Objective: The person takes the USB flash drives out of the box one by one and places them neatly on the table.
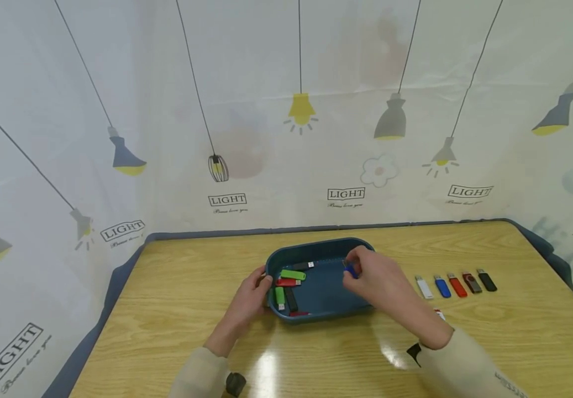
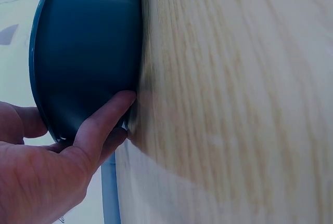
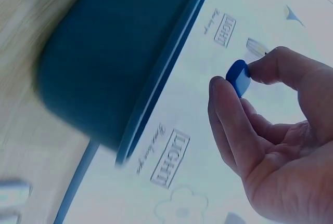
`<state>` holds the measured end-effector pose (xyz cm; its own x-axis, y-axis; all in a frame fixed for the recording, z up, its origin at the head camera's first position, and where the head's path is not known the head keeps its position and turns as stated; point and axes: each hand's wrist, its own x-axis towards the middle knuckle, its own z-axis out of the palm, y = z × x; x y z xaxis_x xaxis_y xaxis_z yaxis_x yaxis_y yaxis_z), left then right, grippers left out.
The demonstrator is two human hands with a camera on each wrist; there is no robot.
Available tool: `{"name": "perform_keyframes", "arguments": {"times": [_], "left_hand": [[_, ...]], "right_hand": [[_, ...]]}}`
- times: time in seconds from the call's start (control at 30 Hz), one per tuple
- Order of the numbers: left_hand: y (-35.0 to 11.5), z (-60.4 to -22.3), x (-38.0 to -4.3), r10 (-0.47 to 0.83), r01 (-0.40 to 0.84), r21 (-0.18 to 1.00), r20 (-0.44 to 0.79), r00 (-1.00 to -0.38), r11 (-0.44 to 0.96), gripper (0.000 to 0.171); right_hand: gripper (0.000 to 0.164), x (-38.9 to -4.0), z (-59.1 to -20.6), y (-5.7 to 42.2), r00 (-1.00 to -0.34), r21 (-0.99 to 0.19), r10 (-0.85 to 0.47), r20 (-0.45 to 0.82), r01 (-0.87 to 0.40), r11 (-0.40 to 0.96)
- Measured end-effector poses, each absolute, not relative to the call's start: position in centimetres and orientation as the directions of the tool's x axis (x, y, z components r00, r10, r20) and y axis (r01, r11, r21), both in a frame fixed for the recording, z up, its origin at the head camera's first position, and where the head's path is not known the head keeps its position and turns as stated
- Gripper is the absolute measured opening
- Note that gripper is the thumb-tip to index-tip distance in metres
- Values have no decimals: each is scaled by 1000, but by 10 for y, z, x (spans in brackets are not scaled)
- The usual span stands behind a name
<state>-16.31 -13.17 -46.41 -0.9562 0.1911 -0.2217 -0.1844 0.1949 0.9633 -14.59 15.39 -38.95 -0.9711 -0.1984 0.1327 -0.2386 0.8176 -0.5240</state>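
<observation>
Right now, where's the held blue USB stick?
In the head view, the right hand pinches the blue USB stick above the right end of the tray.

The left fingers [image 2: 101,125] are gripping, while the raised right fingers [image 3: 234,122] bend in a pinch.

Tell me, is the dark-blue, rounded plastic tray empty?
Not empty: in the head view, the tray holds small green, red and black USB sticks toward its left side.

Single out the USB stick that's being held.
The blue USB stick pinched in the right hand; the others lie in the tray or on the table.
</observation>
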Motion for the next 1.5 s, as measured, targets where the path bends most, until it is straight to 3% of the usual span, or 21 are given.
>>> {"name": "perform_keyframes", "arguments": {"times": [0.3,0.67,1.13,1.5], "left_hand": [[-132,-468,-164,202,-172,971,-204,-958,168,49],[-132,-466,-163,225,-165,979,-188,-956,116,50],[-133,-468,-163,229,-159,980,-184,-956,121,51],[-133,-467,-163,220,-166,977,-192,-956,133,51]], "right_hand": [[26,-129,-388,207,-975,-502,-134,180,-208,839],[30,-117,-402,254,-987,-469,-89,131,-140,872],[27,-107,-439,312,-999,-404,-26,-47,-5,915],[27,-108,-456,328,-977,-362,-1,-214,78,929]]}}
